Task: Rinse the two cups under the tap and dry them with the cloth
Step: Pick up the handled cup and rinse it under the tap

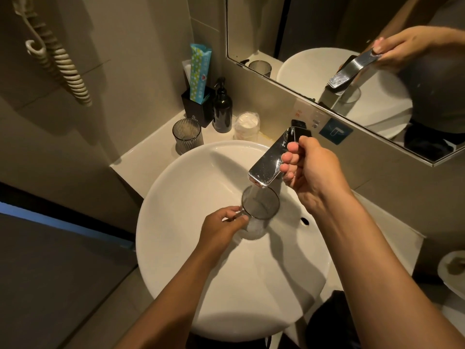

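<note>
Early days: left hand (221, 222) grips the first cup (259, 210) under the tap (266, 170), right hand (307, 167) fingers wrapped on its lever. Second cup (187, 134) waits on the worktop (141, 157); no cloth visible.

Two bare forearms enter from the lower edge, uncovered as far as the frame shows, with no sleeve in view. The left hand (221, 226) and right hand (310, 170) carry no gloves, rings, watch or wristband. Fingernails on the right hand are short and unpainted.
</note>
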